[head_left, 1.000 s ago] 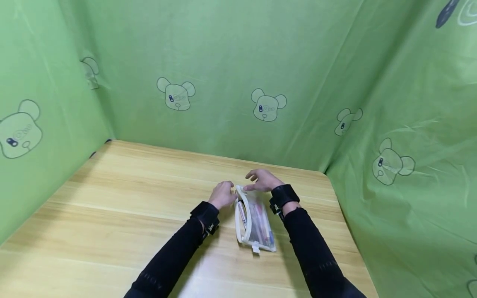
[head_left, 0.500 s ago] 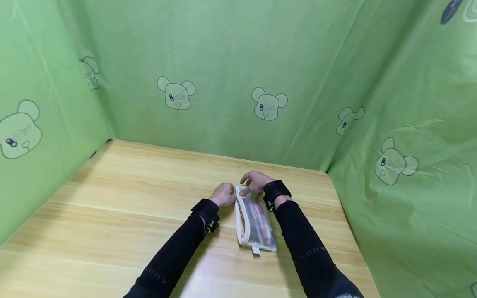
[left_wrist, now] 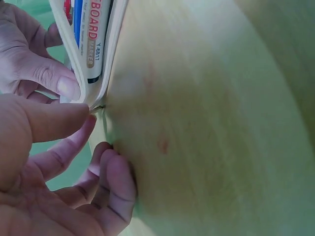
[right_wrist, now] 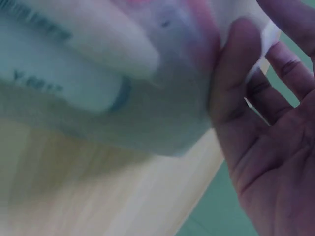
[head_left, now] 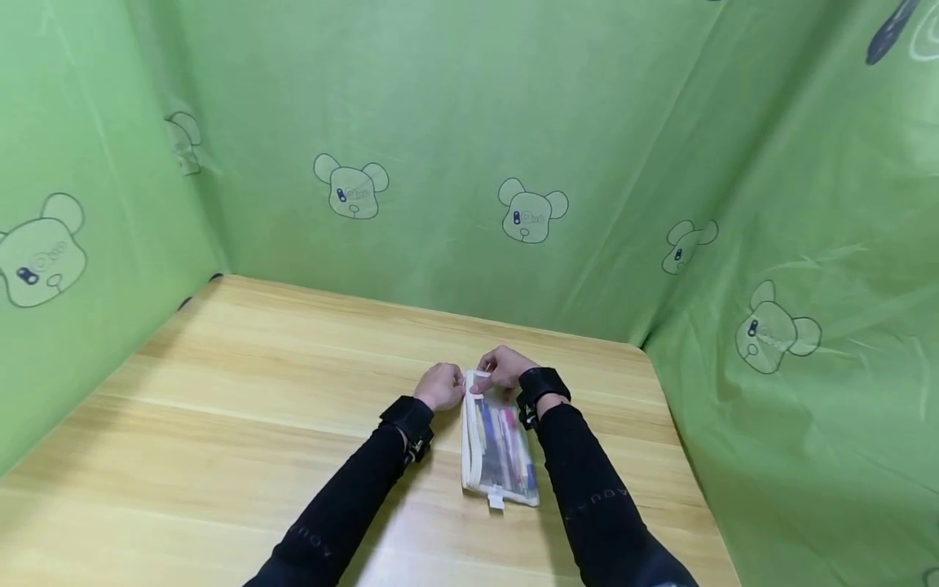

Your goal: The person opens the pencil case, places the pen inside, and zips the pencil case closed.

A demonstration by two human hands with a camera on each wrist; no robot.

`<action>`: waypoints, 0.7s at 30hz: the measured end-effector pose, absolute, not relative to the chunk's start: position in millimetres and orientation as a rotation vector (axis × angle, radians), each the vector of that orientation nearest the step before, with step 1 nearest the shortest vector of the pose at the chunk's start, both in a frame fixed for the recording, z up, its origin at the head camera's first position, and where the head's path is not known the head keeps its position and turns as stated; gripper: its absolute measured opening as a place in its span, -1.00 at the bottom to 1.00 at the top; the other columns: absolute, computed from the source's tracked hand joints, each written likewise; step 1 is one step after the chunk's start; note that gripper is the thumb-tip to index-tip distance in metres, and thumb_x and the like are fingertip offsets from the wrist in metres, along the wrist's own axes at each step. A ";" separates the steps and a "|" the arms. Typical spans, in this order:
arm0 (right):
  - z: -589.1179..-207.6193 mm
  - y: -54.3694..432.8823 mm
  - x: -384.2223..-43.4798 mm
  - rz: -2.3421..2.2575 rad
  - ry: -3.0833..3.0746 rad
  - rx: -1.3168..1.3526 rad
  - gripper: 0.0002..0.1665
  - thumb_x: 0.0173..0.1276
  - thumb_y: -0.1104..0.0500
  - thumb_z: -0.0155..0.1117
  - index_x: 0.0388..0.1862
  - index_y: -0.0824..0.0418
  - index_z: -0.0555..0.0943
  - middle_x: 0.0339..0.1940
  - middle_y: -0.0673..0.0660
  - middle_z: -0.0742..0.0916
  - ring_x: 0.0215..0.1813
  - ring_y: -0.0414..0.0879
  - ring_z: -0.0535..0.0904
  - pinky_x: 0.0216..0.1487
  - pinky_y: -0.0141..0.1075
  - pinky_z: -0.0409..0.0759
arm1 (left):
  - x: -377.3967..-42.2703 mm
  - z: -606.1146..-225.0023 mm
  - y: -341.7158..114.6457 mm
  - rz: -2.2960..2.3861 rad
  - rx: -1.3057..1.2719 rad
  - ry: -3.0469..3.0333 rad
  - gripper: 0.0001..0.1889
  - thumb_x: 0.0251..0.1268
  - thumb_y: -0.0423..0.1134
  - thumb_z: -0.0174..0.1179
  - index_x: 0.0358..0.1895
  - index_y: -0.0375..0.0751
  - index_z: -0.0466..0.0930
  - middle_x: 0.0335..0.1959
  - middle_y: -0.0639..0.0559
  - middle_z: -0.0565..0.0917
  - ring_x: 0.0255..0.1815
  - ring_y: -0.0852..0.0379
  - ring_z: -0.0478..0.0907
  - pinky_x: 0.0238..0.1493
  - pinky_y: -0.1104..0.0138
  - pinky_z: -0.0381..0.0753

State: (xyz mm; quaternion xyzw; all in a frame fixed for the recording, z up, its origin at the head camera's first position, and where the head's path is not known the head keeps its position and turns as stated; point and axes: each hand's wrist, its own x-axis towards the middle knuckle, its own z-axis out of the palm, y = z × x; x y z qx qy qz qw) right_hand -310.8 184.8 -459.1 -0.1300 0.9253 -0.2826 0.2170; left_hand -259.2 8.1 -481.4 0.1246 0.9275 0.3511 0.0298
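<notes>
A see-through pencil case (head_left: 493, 469) with white zipper edging lies on the table, several pens and markers inside it. My left hand (head_left: 440, 386) is at its far left corner; in the left wrist view thumb and forefinger pinch the small zipper pull (left_wrist: 98, 107) at the end of the zipper. My right hand (head_left: 508, 368) grips the case's far end, thumb on the near face and fingers behind. The zipper gap stands parted, showing a white whiteboard marker (left_wrist: 94, 42) beside a blue pen (left_wrist: 78, 22).
The wooden table (head_left: 279, 408) spreads around the case, its far edge close beyond the hands. Green curtains (head_left: 440, 106) with bear-head prints enclose the back and both sides. A white tag (head_left: 495, 499) sticks out from the case's near end.
My right hand has shifted left and down onto the case's far end and now grips it. The case's mouth has narrowed and its face turned more upward. The left hand stays at the corner.
</notes>
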 end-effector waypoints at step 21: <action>-479.8 194.3 -318.7 -0.912 2.501 -0.433 -0.72 0.60 0.00 0.06 -0.04 0.11 0.64 -0.44 -0.02 0.53 -0.48 -0.16 0.44 -0.43 -0.38 0.43 | -263.0 -491.7 12.5 1.128 0.248 2.913 -0.93 0.39 -0.32 0.08 -0.23 -0.25 0.49 -0.30 -0.16 0.61 -0.24 -0.11 0.57 -0.14 0.11 0.58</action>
